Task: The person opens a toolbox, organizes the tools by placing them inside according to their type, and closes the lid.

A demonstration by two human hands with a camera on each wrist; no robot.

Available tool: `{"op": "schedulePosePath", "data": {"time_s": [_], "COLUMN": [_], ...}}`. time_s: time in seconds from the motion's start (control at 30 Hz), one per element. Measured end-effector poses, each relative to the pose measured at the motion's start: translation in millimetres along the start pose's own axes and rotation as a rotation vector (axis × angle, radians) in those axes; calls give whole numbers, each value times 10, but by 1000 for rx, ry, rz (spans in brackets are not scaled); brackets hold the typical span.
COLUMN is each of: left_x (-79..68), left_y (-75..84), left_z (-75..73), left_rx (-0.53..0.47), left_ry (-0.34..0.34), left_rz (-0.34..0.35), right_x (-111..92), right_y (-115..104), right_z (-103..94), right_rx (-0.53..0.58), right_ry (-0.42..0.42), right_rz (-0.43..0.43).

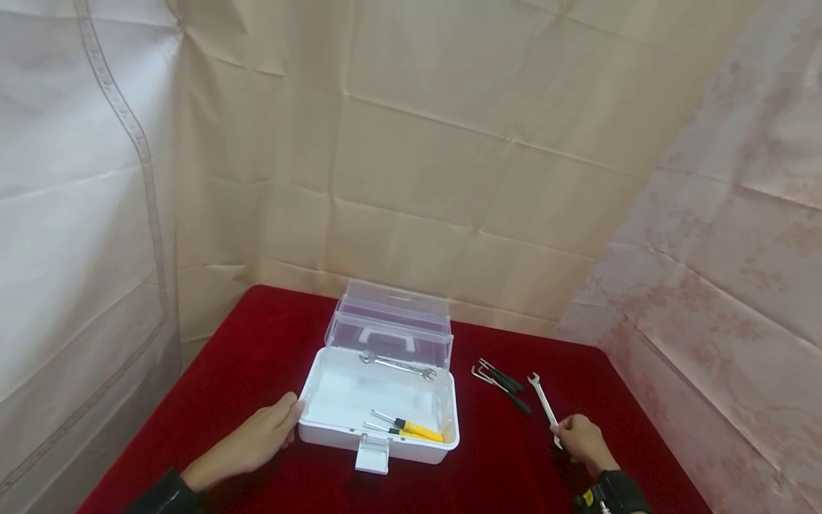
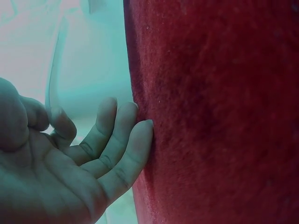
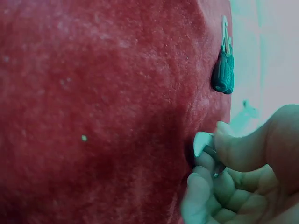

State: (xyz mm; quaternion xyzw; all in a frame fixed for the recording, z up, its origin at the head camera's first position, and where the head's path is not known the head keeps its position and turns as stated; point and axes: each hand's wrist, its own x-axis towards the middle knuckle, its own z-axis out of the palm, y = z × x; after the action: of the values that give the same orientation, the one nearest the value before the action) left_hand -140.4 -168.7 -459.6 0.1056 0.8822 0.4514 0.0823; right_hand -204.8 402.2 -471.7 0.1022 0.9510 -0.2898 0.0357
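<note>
An opened white toolbox (image 1: 347, 435) with a raised clear lid (image 1: 392, 321) stands on the red-covered table. My left hand (image 1: 260, 435) touches the box's left wall near the rim; in the left wrist view its fingers (image 2: 135, 144) are relaxed and bent beside the wall. Inside the box lie a double open-end wrench (image 1: 398, 366) toward the back and two yellow-handled screwdrivers (image 1: 420, 430) at the front right. To the right, my right hand (image 1: 581, 439) pinches the near end of another open-end wrench (image 1: 544, 403), also seen as a metal end (image 3: 202, 141) between thumb and fingers.
Between the box and the right hand lie several dark-handled tools (image 1: 504, 384) with thin metal shafts, some bent at the tip. The box's front latch (image 1: 372, 455) hangs down. A beige cloth (image 1: 437, 157) hangs behind the table, with pale curtains at both sides.
</note>
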Motion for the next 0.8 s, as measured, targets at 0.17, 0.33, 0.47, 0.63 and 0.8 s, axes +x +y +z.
{"op": "schedulePosePath", "data": {"time_s": [0.17,0.33,0.47,0.63,0.8], "left_x": [-10,-11,-15,-17,-7], "left_y": [21,22,24,20,3], "left_z": [-1,0,-1,3,8], "left_rx": [16,30,24,27,39], "left_ry": [-1,4,9,13,15], "left_rz": [10,41,50,62,77], "right_x": [0,17,-1,-27,-53], "right_y": [4,-50,-134,-221,-295], "right_z": [2,9,15,31,47], "right_rx": [31,1,-3,5,20], "right_ry": [61,137,186,223,232], "right_rz": [-11,-51,-87,-123,-147]}}
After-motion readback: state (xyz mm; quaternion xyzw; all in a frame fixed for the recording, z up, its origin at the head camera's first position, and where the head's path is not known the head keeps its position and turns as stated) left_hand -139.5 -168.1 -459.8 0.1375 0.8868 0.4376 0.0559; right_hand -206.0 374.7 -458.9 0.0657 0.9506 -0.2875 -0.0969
